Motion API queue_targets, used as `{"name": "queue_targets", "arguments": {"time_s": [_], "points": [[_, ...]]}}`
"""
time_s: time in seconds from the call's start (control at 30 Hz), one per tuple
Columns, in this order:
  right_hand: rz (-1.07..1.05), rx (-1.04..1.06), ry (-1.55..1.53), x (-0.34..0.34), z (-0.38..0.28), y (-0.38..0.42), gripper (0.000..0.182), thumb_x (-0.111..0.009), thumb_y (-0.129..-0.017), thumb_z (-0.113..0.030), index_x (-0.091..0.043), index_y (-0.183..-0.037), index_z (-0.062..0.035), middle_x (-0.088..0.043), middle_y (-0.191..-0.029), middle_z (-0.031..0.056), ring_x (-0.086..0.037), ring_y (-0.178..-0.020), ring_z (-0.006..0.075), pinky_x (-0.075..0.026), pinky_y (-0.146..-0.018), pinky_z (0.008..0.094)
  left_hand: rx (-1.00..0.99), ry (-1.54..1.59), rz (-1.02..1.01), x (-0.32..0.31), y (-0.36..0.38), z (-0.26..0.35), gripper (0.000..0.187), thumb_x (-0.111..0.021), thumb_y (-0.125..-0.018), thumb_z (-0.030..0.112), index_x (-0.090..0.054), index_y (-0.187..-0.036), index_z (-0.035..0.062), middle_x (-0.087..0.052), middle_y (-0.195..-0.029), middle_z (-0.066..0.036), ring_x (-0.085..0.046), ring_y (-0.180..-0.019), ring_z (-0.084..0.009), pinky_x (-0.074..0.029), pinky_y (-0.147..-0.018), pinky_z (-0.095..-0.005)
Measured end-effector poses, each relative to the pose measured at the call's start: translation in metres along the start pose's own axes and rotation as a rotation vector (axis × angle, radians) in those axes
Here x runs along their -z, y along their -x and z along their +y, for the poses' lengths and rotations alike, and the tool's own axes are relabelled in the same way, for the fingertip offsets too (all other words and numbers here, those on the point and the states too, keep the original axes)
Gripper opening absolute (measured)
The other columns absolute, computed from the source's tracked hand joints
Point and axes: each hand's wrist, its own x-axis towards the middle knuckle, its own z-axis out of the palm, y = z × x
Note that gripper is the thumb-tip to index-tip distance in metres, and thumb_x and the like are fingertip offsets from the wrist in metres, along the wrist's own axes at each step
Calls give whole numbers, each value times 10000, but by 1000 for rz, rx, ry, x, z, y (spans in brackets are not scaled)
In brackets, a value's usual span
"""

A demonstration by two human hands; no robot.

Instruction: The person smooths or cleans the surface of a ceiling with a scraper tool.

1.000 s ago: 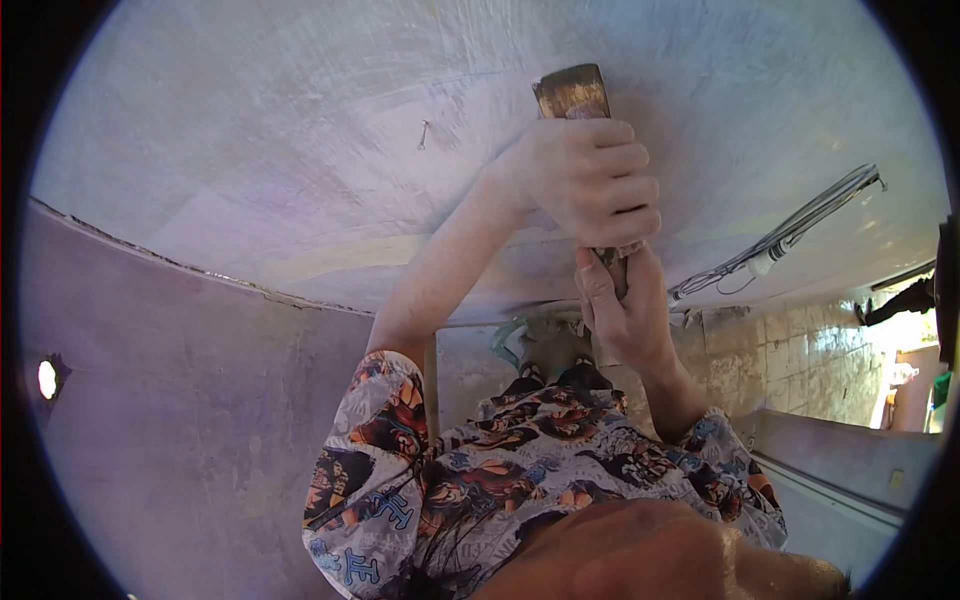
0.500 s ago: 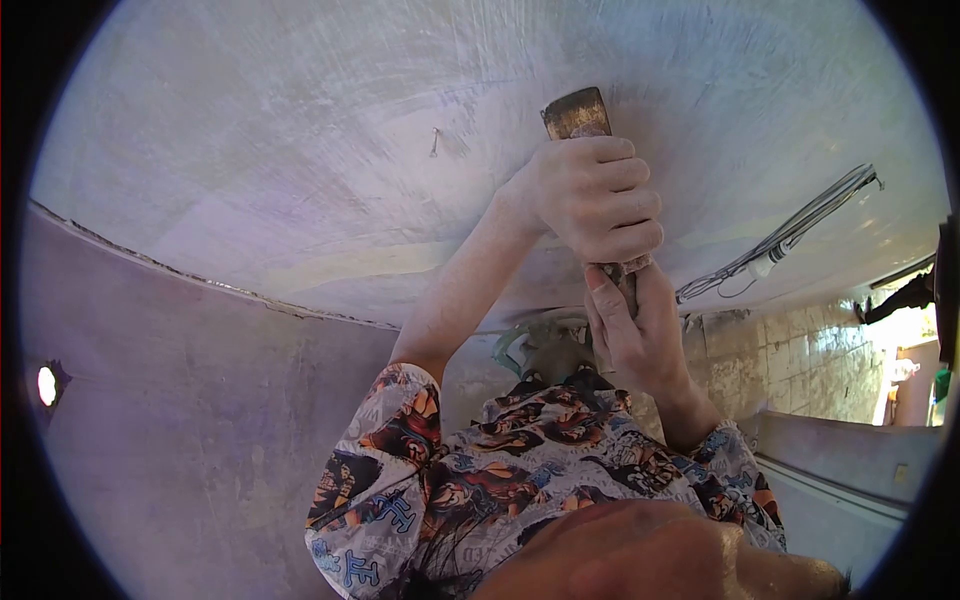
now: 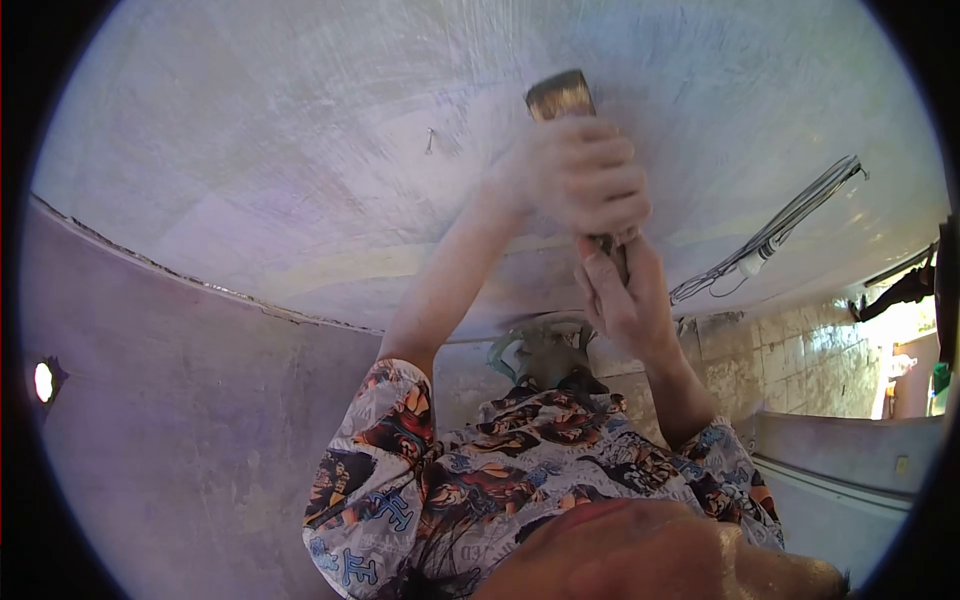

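Note:
My left hand (image 3: 590, 178) is closed round a tool (image 3: 562, 98) whose wide, flat, dark and golden-brown head sticks out above the knuckles, close to the pale, streaked surface. Just below, my right hand (image 3: 625, 295) grips the lower end of the same tool, its thumb laid along the handle. The left fist is slightly blurred and hides the middle of the tool. Both forearms reach up from a patterned short-sleeved shirt (image 3: 540, 445).
A bundle of wires (image 3: 800, 210) with a white fitting (image 3: 757, 259) hangs at the right. A small nail or hook (image 3: 430, 141) sticks out left of the tool. A lit lamp (image 3: 44, 382) is at the far left. A person's dark-clothed leg (image 3: 900, 292) shows at the far right.
Both hands and the tool have moved slightly up and to the left in the view. The wires have shifted a little the same way. The grip is unchanged.

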Motion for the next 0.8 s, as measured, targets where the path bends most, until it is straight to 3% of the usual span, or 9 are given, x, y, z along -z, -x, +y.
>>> {"name": "queue_targets", "arguments": {"time_s": [0.17,0.23,0.33,0.4,0.47,0.53,0.57,0.63,0.8], "points": [[-105,-72,-241,11,9,2,157,-517,-998,-139,-500,-1011,16,-477,-606,-24,-431,-450,48,-324,-396,217,104,44,-231,4,5,18,226,-653,-651,206,-462,-730,116,-490,-693,13,-539,-651,-167,-444,-587,-295],[-109,-140,-302,22,45,10,184,-501,-1013,-166,-476,-1053,11,-462,-633,-9,-391,-420,42,-289,-347,199,276,191,-258,-11,17,43,226,-661,-702,179,-472,-808,112,-546,-783,-23,-610,-822,-218,-512,-745,-361],[-146,-109,-427,34,85,21,211,-500,-1015,-196,-472,-1069,5,-466,-659,13,-374,-417,47,-292,-343,200,410,159,-282,24,3,70,268,-708,-722,125,-473,-848,101,-590,-872,-49,-621,-944,-262,-521,-837,-437],[-174,-106,-471,45,99,27,219,-500,-1017,-209,-473,-1076,-1,-469,-660,12,-366,-416,46,-297,-347,198,581,196,-137,51,-17,86,289,-753,-736,69,-466,-775,85,-595,-818,-53,-626,-866,-258,-529,-758,-426],[-202,-109,-519,47,101,35,227,-499,-1018,-222,-474,-1083,-7,-472,-660,11,-357,-416,45,-302,-350,197,773,115,155,63,-7,109,310,-742,-787,35,-447,-700,71,-559,-701,-54,-573,-654,-192,-467,-570,-331],[-222,-90,-524,48,99,38,309,-525,-1000,-291,-463,-1119,-12,-481,-647,35,-397,-420,70,-304,-340,203,1317,50,280,65,27,148,344,-741,-822,66,-465,-617,80,-566,-641,-4,-576,-650,-123,-446,-576,-259],[-231,-92,-528,49,97,39,309,-525,-1000,-291,-463,-1119,-12,-481,-647,35,-397,-420,70,-304,-340,203,1321,40,277,58,39,152,344,-741,-822,66,-465,-617,80,-566,-641,-4,-576,-650,-123,-446,-576,-259],[-337,-116,-517,50,94,40,268,-543,-1001,-225,-478,-1133,-1,-471,-667,-7,-378,-445,35,-312,-374,189,1855,307,552,52,46,148,308,-756,-834,91,-537,-621,47,-546,-610,36,-464,-578,-36,-345,-517,-217],[-454,-176,-383,49,105,43,256,-574,-980,-181,-518,-1155,-3,-489,-704,-22,-393,-481,26,-315,-432,186,1804,207,582,32,25,156,219,-730,-864,85,-645,-676,12,-474,-580,73,-339,-533,-13,-235,-473,-227]]}}
